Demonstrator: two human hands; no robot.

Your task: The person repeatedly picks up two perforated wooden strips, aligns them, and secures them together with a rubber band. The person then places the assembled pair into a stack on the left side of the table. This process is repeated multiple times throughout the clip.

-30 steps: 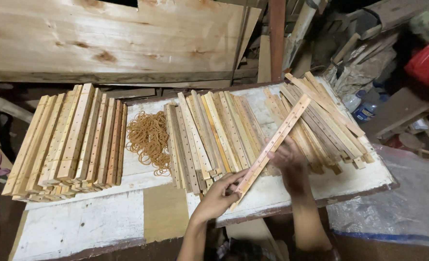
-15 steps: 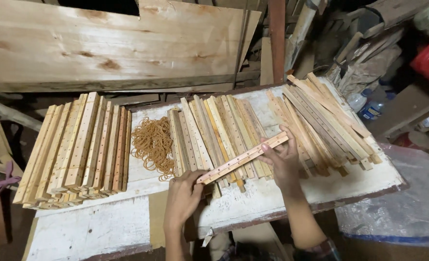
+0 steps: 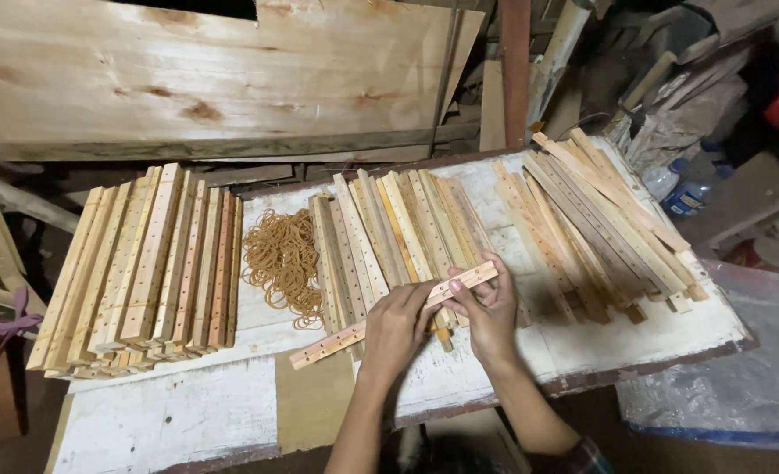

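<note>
A long thin wooden slat (image 3: 337, 341) with a row of small holes lies nearly level above the white worktable (image 3: 188, 412). My left hand (image 3: 396, 323) grips it near the middle, and my right hand (image 3: 488, 307) pinches its right end. Under my hands lies a middle pile of similar drilled slats (image 3: 389, 233). A heap of tan rubber bands (image 3: 282, 262) sits just left of that pile.
A stacked bundle of slats (image 3: 148, 268) fills the table's left side, and a fanned pile of slats (image 3: 596, 219) lies on the right. A large plywood sheet (image 3: 205, 75) leans behind. Plastic bottles (image 3: 675, 186) and scrap wood crowd the right; clear plastic sheeting (image 3: 732, 386) lies at the lower right.
The slat has swung from a steep diagonal over the right pile down to nearly level and moved left over the middle pile. Both hands have closed in near its right half.
</note>
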